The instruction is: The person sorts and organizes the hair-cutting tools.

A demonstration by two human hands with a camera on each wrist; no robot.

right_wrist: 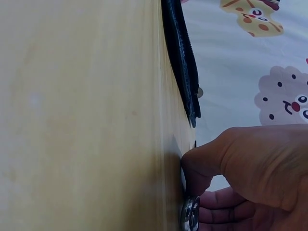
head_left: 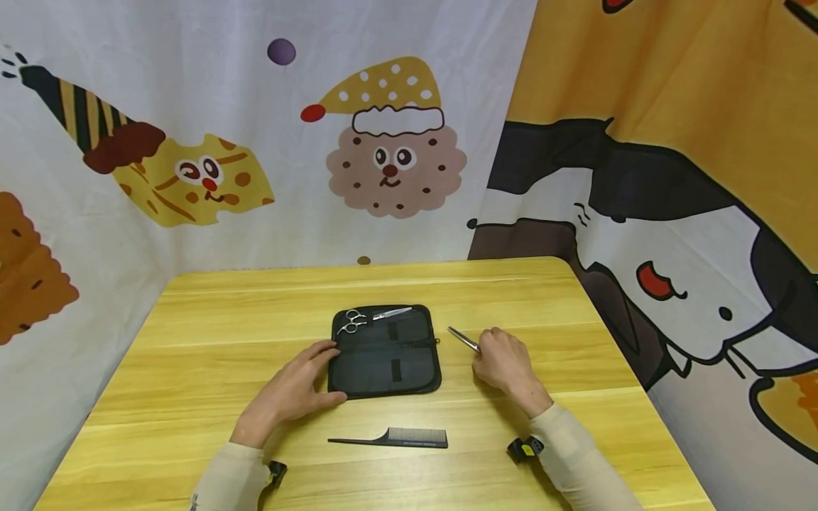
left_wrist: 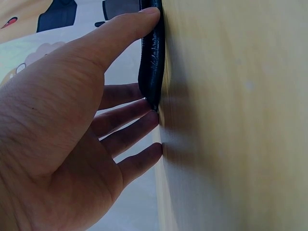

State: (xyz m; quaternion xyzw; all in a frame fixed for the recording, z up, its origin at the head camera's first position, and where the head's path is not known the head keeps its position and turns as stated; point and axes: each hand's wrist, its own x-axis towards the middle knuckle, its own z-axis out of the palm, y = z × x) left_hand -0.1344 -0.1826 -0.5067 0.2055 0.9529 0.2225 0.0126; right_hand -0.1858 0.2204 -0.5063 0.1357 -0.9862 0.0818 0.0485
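A black zip case lies opened flat on the table, with silver scissors tucked along its far side. My left hand rests at the case's left edge, fingers spread. In the left wrist view its thumb lies on the case's dark edge. To the right of the case, my right hand grips a second pair of scissors, closed blades pointing toward the far left. One finger ring shows beneath that hand in the right wrist view; the other handle parts are hidden.
A black tail comb lies on the wooden table in front of the case, its thin tail to the left. Behind the table hangs a cartoon-printed curtain. Small wrist cameras are strapped on both sleeves.
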